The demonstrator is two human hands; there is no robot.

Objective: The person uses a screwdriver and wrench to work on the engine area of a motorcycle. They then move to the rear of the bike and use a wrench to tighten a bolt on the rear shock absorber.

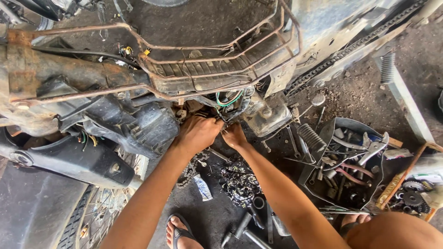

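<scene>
Above the hands (217,133), a rusted, rough metal frame (217,57) is seen; left of them, matt black plastic cover (74,161); right, a dull metal tray (344,127) of greasy steel tools; below, patterned cloth (239,180) on gritty, oil-stained floor (221,216).

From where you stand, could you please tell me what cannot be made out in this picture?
- Head view: what the left hand and right hand grip; the fingertips are tucked among the wires under the motorcycle frame.
- Head view: the separate tools in the metal tray; heaped and too small.
- Head view: the wheel; cut off by the bottom edge.
- Head view: the drive chain; its upper end leaves the frame.
</scene>
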